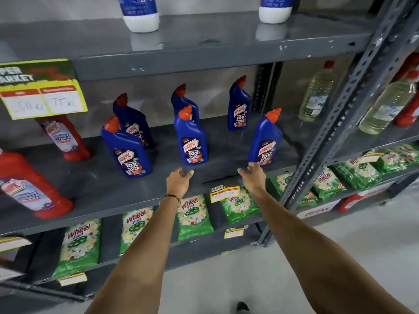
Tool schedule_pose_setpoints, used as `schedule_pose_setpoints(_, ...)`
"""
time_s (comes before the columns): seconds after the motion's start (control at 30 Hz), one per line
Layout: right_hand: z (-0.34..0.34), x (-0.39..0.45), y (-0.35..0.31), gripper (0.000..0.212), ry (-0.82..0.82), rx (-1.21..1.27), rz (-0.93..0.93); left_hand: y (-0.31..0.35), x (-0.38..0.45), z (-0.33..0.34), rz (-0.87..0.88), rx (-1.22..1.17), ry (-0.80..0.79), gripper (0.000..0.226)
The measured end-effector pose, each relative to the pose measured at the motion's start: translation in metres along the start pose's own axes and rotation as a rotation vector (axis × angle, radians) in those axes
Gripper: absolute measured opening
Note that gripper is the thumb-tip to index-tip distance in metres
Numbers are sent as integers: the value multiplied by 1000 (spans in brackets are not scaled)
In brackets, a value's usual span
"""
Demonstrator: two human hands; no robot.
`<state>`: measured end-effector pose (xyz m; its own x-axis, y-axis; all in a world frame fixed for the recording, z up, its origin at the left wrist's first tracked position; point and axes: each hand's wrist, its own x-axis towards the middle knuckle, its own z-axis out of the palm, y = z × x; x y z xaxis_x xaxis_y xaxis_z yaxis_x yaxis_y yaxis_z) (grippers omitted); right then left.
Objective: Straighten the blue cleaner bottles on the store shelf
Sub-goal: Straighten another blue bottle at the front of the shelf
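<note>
From the head view, you are reaching both arms toward the middle shelf (95, 193), where six blue Harpic bottles (191, 138) are standing upright in loose, uneven rows; your left hand (179, 181) is hovering open and empty, your right hand (254, 175) is open, fingertips touching the rightmost front bottle (265, 141), so aligning is looking mostly undone

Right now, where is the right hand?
Right hand is at the grey metal shelf front edge, touching the base of the rightmost front blue cleaner bottle.

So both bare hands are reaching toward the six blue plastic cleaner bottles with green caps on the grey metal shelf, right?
Not quite: the head view shows orange-red caps, not green, on the blue plastic cleaner bottles. Both the left hand and the right hand do reach toward them on the grey metal shelf.
</note>
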<state>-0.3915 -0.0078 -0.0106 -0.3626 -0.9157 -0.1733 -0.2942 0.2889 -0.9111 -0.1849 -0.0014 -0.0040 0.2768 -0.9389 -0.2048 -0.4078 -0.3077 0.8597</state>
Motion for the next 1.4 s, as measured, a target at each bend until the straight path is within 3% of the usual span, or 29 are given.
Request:
schedule_pose_setpoints(0.37,79,20,-44,64,-311,-116,-76,-3,41,-22,-44,-93,-11,60)
schedule_pose_setpoints(0.5,92,38,-47,62,-375,-81,-139,3,58,-15,-23,-103,-50,65)
schedule_pose_setpoints(0.7,97,58,-41,44,-402,-69,-186,1,71,-4,39,-130,-81,33)
schedule_pose_setpoints(1.4,58,21,-18,39,-422,-79,-240,-6,20,1,10,-123,-9,34)
